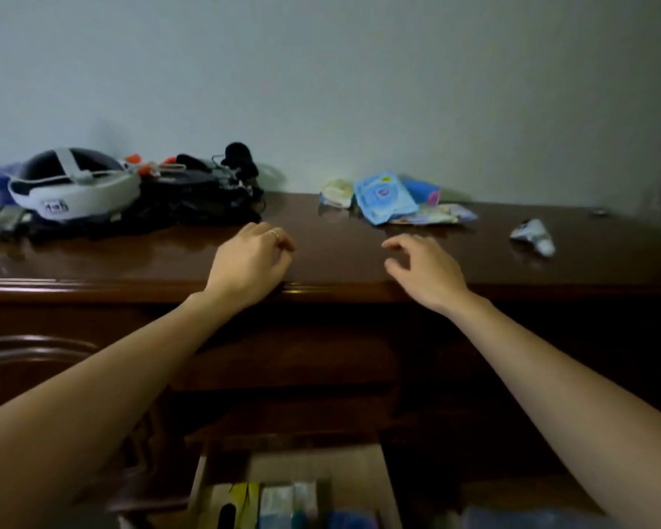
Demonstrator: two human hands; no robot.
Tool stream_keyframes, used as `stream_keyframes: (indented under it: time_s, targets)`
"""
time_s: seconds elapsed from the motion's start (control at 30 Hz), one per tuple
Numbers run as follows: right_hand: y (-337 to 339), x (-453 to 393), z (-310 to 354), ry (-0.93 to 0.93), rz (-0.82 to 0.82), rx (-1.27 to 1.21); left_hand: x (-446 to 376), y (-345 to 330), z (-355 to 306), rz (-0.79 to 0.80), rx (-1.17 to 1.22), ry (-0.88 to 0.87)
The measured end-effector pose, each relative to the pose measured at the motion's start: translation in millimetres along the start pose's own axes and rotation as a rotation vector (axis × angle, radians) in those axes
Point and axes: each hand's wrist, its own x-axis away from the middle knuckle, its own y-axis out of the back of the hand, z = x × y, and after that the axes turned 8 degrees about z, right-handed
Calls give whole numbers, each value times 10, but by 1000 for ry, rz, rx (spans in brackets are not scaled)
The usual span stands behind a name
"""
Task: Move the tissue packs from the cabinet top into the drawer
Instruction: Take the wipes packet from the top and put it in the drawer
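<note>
Both hands empty: left grip (pixel 250 261) loosely curled, right grip (pixel 422 263) spread toward crinkled blue-and-pastel plastic tissue packs (pixel 388 198), wooden drawer (pixel 392 486) pulled out near.

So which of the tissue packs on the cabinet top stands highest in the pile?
The light blue tissue pack with the round logo: it leans tilted over the others, which lie flatter beside it.

On the cabinet top (pixel 329 257), the tissue packs (pixel 394 200) lie at the back; headset (pixel 73 190) far left of them, tube (pixel 535 234) right, open drawer (pixel 294 486) below.
</note>
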Motion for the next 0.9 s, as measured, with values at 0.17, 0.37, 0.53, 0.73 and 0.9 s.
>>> stream_keyframes:
  time_s: [0.17,0.37,0.53,0.73,0.9]
  targets:
    - [-115,-444,-244,-67,41,151,-732,-413,198,193,44,105]
    - [-196,-1328,-541,-215,25,166,-1654,-1052,244,328,93,150]
    - [-208,-2142,-1022,-374,116,20,-2201,-1624,42,369,160,38]
    - [-500,-2324,-1170,-218,-126,179,-2379,-1865,103,401,61,-55]
    - [-476,-2028,-819,-19,-119,-293,-2230,-1732,60,241,112,-51]
